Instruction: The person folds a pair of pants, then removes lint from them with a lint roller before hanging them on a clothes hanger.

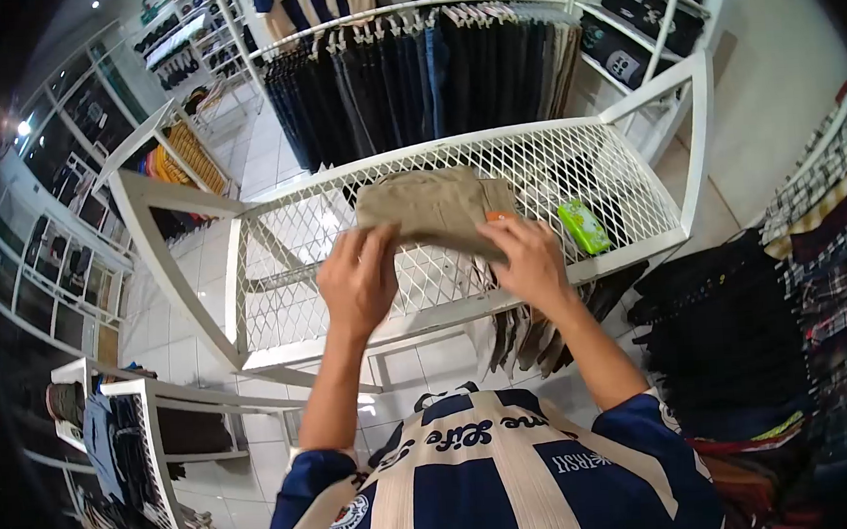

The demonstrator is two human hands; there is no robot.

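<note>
Folded khaki pants [425, 204] lie on the white mesh rack top [314, 300], their near edge slightly lifted and blurred. My left hand [358, 276] grips the near left corner, fingers bent over the cloth. At the near right corner, my right hand [530, 261] pinches the edge between thumb and fingers. An orange label [500, 217] shows on the pants just above my right fingers. To the right of that hand lies a bright green packet [584, 227] on the mesh.
Pants on hangers [403, 86] fill a rail beyond the rack. Raised white frame ends [702, 141] stand at both sides of the mesh. More garments hang below it [525, 341]. Dark clothing stacks [719, 334] sit at right, and a shelf unit with folded jeans [114, 443] at lower left.
</note>
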